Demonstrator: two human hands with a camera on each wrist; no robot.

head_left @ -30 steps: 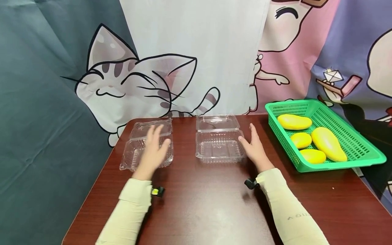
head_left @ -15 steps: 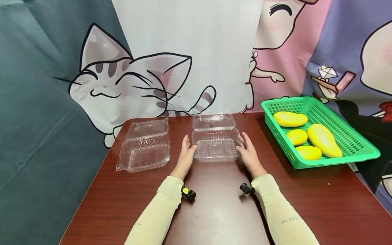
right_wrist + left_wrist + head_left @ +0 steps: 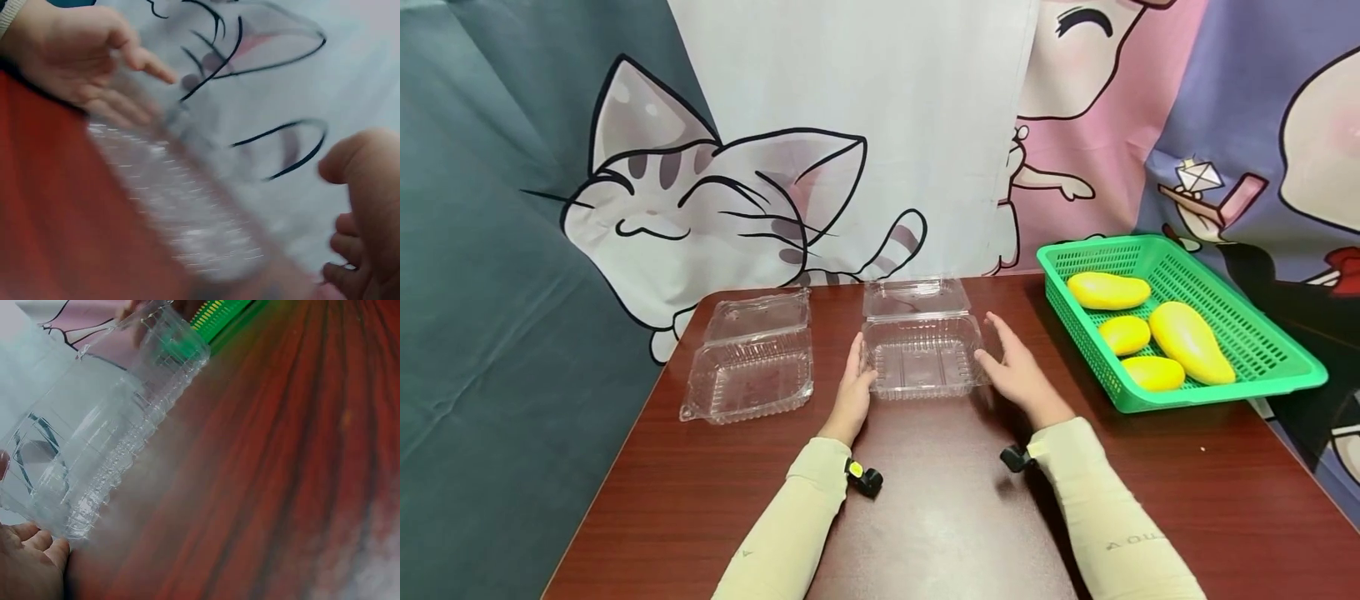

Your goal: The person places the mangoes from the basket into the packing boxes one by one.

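Observation:
A clear plastic clamshell box (image 3: 925, 388) sits on the table with its lid folded back behind it. Along its left wall rests my left hand (image 3: 852, 396), fingers extended, touching the box; the left wrist view shows the fingertips (image 3: 55, 550) at its lower corner. My right hand (image 3: 1017, 371) is at the opposite side, fingers extended and thumb spread. In the right wrist view the right hand (image 3: 375, 212) holds nothing and looks slightly apart from the box. A second clear clamshell box (image 3: 752, 414), lid also folded back, lies to the left of the left hand.
At the right stands a green perforated basket (image 3: 1270, 385) with several yellow mangoes (image 3: 1191, 342) in it. A printed cloth (image 3: 955, 125) hangs behind the dark wooden table (image 3: 940, 500). Both wrists carry small black cameras.
My left hand has gone from over the left box to the left wall of the other box. The right hand has drawn slightly rightward. That box has shifted slightly left.

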